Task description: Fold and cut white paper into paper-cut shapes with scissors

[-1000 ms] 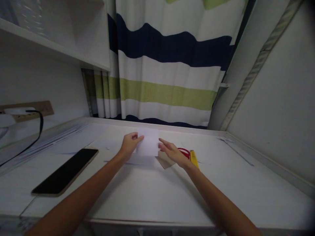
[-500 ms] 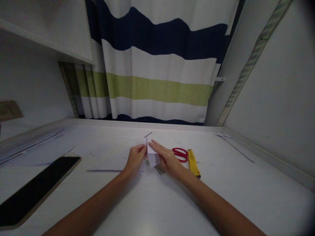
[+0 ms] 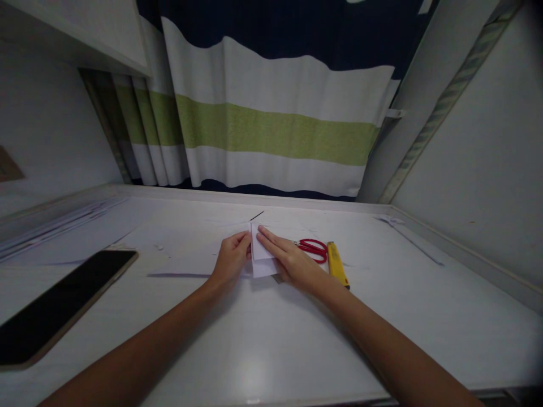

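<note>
A folded piece of white paper [image 3: 263, 265] is between my hands over the middle of the table. My left hand [image 3: 233, 254] is closed, pinching the paper's left edge between thumb and fingers. My right hand [image 3: 291, 257] has its fingers stretched out flat across the paper's upper face; its thumb is hidden. Just right of that hand lie scissors with red handles [image 3: 314, 249], their blades mostly covered by the hand. Beside them is a yellow utility knife [image 3: 337, 264]. A small grey patch [image 3: 278, 278] shows under the paper, too little to name.
A black-screened phone [image 3: 72, 305] lies at the left. Behind it are stacked paper sheets [image 3: 55, 229], with another sheet [image 3: 182, 265] near my left hand. A thin dark stick [image 3: 257, 215] lies beyond the paper. Paper scraps [image 3: 388, 219] lie far right, before a striped curtain [image 3: 275, 130].
The paper has turned from a tilted, partly raised fold to a flatter one facing me. My right fingers lie flatter on it. The view has tipped downward.
</note>
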`<state>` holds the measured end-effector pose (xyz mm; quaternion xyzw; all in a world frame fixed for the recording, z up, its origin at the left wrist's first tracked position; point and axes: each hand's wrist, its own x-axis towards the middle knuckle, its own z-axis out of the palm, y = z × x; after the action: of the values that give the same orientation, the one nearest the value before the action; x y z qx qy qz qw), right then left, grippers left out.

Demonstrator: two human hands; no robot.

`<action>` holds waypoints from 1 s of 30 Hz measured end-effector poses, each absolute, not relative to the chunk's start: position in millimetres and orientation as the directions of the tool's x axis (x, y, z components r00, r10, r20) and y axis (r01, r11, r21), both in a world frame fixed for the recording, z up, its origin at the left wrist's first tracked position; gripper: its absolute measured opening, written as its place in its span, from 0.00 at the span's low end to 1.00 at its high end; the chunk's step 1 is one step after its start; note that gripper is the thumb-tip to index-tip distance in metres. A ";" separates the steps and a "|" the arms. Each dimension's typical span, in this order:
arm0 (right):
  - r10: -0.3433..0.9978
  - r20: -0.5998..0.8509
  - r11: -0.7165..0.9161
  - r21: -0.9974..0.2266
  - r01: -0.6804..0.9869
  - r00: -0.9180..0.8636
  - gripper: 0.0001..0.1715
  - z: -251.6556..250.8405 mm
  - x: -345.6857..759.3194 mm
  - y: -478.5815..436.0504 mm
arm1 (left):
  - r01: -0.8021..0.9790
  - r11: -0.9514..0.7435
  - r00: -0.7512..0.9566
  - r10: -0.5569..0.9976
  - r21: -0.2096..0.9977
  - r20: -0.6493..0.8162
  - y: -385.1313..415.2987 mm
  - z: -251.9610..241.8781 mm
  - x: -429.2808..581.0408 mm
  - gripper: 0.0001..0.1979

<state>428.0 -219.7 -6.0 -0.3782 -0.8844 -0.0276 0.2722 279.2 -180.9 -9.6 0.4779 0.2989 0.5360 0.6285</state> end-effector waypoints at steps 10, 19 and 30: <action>0.661 0.422 0.731 -0.175 0.659 -0.621 0.34 2.7 425.8 -229.0 | -0.265 -0.136 0.211 0.958 0.955 0.195 -179.0 -12.8 277.6 0.11; 0.857 0.514 0.489 -0.803 0.341 -0.018 0.18 15.0 420.5 -231.5 | -0.104 -0.257 0.436 0.856 0.961 0.276 -198.0 -0.3 277.8 0.12; 0.977 0.210 0.207 -0.975 -0.076 -0.033 0.12 9.0 415.4 -232.6 | 0.025 -0.424 0.531 0.773 0.905 0.347 -214.0 4.1 281.0 0.12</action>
<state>415.4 -232.6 9.0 -0.4159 -0.5413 0.4726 0.5573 281.0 -214.0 4.1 0.7416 0.2691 0.4024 0.4645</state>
